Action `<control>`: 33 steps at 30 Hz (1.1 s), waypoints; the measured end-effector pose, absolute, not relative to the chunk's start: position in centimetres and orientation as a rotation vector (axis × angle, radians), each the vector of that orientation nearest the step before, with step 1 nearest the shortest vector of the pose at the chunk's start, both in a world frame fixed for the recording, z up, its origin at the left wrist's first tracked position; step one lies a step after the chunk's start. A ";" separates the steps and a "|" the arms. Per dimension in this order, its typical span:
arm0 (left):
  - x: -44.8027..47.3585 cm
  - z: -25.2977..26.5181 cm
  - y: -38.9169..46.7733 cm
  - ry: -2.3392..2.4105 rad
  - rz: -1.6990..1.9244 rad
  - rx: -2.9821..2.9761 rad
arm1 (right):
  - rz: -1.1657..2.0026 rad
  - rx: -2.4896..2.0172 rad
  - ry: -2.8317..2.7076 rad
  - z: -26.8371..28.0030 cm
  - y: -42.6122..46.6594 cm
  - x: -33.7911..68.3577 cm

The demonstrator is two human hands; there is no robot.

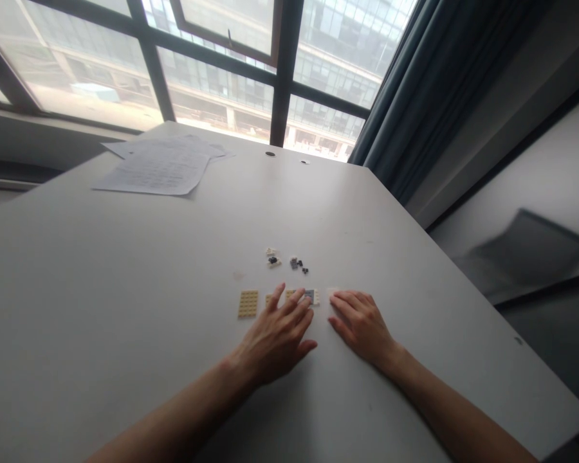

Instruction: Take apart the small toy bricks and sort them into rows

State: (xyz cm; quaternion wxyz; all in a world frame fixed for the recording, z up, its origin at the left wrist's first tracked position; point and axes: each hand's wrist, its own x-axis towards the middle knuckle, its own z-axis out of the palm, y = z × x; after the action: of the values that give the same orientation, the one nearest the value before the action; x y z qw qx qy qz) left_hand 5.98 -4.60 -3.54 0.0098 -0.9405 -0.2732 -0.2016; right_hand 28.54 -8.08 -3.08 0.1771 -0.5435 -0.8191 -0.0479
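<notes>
My left hand (282,331), palm down with its fingers spread, hovers over or rests on a row of building-block plates; which of the two I cannot tell. Left of it lies a tan studded plate (248,304). Partly hidden by its fingers are more tan pieces and a grey piece (310,294) with a white studded piece (317,297) at its right end. To the right, my right hand (364,321) lies low on the table with its thumb apart from the fingers. Its fingertips touch or cover a pale patch, too faint to name.
Small white and black block pieces (273,261) lie beyond the hands, beside small grey and black ones (295,263). Printed paper sheets (154,168) are at the far left of the white table (149,276). Windows and a dark curtain (405,83) stand behind.
</notes>
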 end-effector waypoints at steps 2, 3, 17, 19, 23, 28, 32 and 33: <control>6.0 -3.3 -4.6 -0.847 -0.694 -2.925 | -0.141 -1.552 -2.307 -3.1 -8.2 28.9; 5.9 -3.1 -4.5 -0.853 -0.745 -2.910 | -0.142 -1.554 -2.303 -3.1 -8.2 29.1; -6.8 -3.8 6.7 -1.898 -1.452 -2.013 | -0.002 -1.688 -2.109 -0.4 -1.8 23.1; -6.9 -4.2 6.8 -1.913 -1.472 -2.002 | -0.009 -1.746 -2.139 -0.1 0.3 20.7; -6.2 -3.9 6.2 -1.858 -1.407 -2.034 | -0.124 -1.849 -2.221 -0.5 3.3 17.0; -6.2 -3.7 6.0 -1.843 -1.436 -2.023 | -0.140 -1.884 -2.291 -1.4 4.8 15.6; -6.2 -3.7 6.0 -1.799 -1.483 -1.999 | -0.111 -1.762 -2.340 -1.8 5.0 15.6; -6.2 -3.7 5.9 -1.787 -1.486 -1.999 | -0.111 -1.734 -2.346 -1.9 5.1 15.6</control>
State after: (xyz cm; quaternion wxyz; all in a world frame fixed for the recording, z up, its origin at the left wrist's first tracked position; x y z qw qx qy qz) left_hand -6.21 5.91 -3.73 0.0380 -0.6515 -0.5826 -0.4844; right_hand 15.60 5.11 -1.88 0.1109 -0.5902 -0.7987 -0.0376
